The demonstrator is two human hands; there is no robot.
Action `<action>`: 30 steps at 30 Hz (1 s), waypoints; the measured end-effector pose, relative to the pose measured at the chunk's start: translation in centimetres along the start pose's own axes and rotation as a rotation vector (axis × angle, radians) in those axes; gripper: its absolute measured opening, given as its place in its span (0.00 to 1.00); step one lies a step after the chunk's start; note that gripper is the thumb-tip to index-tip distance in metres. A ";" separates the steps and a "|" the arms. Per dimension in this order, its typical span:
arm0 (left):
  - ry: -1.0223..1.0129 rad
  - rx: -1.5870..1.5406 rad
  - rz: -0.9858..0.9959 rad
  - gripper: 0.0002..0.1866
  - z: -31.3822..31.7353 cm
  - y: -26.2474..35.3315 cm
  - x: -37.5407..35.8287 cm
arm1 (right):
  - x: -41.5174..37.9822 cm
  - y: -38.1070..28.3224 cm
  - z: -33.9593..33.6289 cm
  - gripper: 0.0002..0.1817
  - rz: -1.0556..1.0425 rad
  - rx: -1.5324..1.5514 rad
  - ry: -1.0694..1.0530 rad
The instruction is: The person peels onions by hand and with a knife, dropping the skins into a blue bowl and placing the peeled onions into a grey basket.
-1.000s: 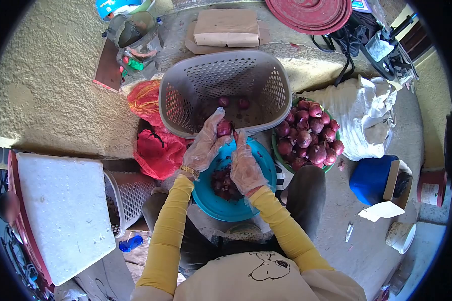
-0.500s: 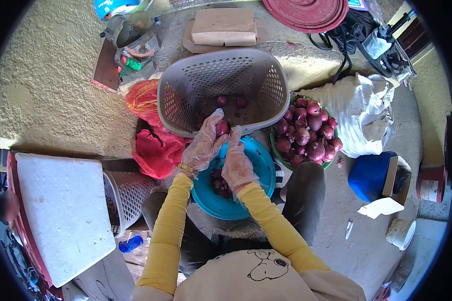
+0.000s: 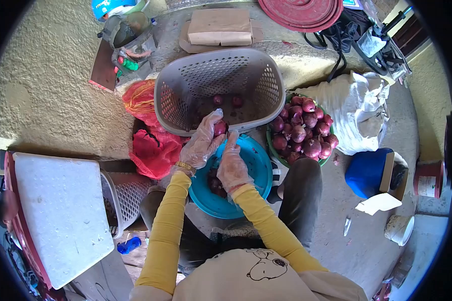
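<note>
While both hands are held close together over a round turquoise plastic basin (image 3: 260, 168), the left hand (image 3: 198, 148), in a thin clear glove, is partly closed around a dark red onion (image 3: 219, 128). This onion is just in front of the near rim of a large grey perforated plastic basket (image 3: 258, 62). The right hand (image 3: 234, 167), gloved in the same way, has its fingers partly bent beside the onion; whether it touches the onion or grips some small thing, one cannot tell. Dark red pieces (image 3: 217, 186) lie in the basin, and the right hand covers a part of them.

Two more whole onions (image 3: 227, 101) rest on the floor of the basket, which stands directly beyond the hands. On the right, a round green bowl (image 3: 269, 144) is heaped with red onions (image 3: 306, 128), and the right knee (image 3: 306, 173) in dark trousers hides a part of its near edge. Behind this bowl slumps a crumpled white sack (image 3: 359, 118); farther to the right stands a blue plastic container (image 3: 365, 175) beside an open brown cardboard box (image 3: 401, 186). On the left, a red mesh bag (image 3: 153, 153) lies near the left hand, against the basket's side.
</note>
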State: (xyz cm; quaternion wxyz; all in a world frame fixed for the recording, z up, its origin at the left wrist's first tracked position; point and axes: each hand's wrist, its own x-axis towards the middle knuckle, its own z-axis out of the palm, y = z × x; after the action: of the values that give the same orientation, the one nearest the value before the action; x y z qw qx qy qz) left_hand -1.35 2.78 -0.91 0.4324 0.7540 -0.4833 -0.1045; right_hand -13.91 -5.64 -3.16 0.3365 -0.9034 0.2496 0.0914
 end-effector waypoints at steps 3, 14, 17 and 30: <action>-0.014 0.041 -0.055 0.32 -0.1 0.3 -0.1 | 0.6 -0.7 0.2 0.48 -0.043 -0.214 -0.011; -0.004 0.021 -0.030 0.32 0.0 -0.1 -0.3 | 3.5 5.4 9.1 0.28 -0.309 -1.197 0.292; -0.006 0.012 -0.026 0.32 0.1 -0.3 -0.3 | 2.2 3.9 7.9 0.27 -0.335 -1.307 -0.028; 0.064 -0.179 -0.067 0.33 0.4 -1.6 -0.8 | -4.6 2.8 2.3 0.35 -0.131 0.384 0.365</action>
State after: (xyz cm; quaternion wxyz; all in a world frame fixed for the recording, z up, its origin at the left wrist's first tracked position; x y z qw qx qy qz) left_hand -0.96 3.49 -2.54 0.5094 0.7310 -0.4326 -0.1375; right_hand -19.34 -4.18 -4.94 0.4565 -0.8386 0.2601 -0.1438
